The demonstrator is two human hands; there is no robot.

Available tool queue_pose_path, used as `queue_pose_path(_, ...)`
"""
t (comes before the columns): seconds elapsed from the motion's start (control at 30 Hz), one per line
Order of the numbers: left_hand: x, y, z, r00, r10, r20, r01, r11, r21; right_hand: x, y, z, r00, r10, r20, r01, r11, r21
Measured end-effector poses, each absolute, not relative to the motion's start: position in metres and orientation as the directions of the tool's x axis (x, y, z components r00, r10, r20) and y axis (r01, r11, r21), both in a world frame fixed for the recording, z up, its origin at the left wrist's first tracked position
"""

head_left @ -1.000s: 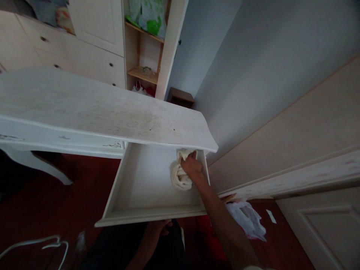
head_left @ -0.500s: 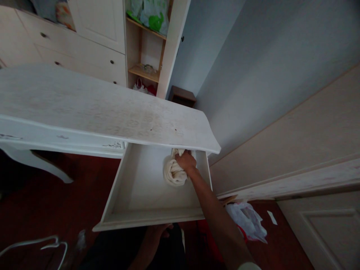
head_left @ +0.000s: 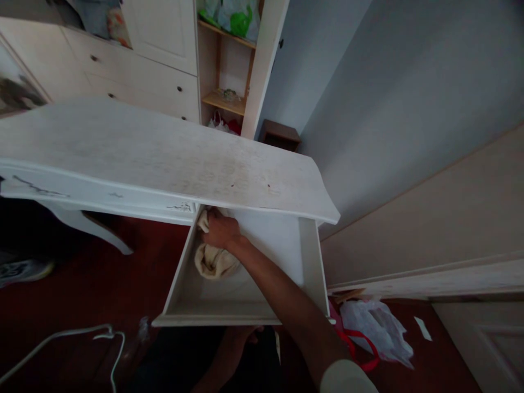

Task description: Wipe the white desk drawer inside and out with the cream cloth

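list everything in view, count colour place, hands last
cloth: 1, cream, left side of drawer
drawer: 1, white, pulled out from table
table: 1, white, centre-left
cabinet: 1, off-white, behind table
shelf bags: count unclear, green and whitish, cabinet
box-like piece: 1, brown, beyond table
plastic bag: 1, whitish, floor right
strap: 1, red, beside plastic bag
bent rod: 1, white, lower left
shoe: 1, greyish, floor left edge
wall: 1, blue-grey, right
floor: 1, dark red, below
trousers: 1, dark, below drawer
sleeve: 1, pale, right forearm
left hand: 1, bare, below drawer front
right hand: 1, bare, gripping cloth
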State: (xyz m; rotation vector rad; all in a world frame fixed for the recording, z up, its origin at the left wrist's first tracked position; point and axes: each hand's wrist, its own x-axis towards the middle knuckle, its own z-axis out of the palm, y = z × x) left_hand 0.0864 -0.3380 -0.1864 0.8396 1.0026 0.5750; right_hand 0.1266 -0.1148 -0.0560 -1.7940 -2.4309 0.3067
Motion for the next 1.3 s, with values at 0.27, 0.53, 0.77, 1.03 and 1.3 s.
queue_pose_path(0.27, 0.089, -0.341, -0.161, 0.405, 0.787, -0.466, -0.103, 0.545, 0.832, 0.142, -0.139, -0.048, -0.579, 0.792, -0.193, 0.815, 0.568, -0.114)
queue_pose_path(0.53, 0.089, -0.341, -0.155, 0.410, 0.787, -0.461, -0.101, 0.541, 0.835, 0.126, -0.190, -0.042, -0.757, 0.514, -0.404, 0.635, 0.724, -0.269)
queue_pose_path(0.77, 0.089, -0.342, -0.154, 0.431, 0.770, -0.471, -0.109, 0.563, 0.819, 0.122, -0.185, -0.043, -0.797, 0.332, -0.504, 0.538, 0.770, -0.343)
queue_pose_path(1.03, 0.088, -0.342, -0.157, 0.441, 0.764, -0.471, -0.090, 0.560, 0.823, 0.187, -0.204, -0.039, -0.730, 0.417, -0.542, 0.658, 0.645, -0.389)
queue_pose_path(1.3, 0.086, -0.341, -0.156, 0.456, 0.767, -0.451, -0.061, 0.532, 0.844, 0.298, -0.252, -0.050, -0.731, 0.497, -0.469, 0.664, 0.677, -0.318)
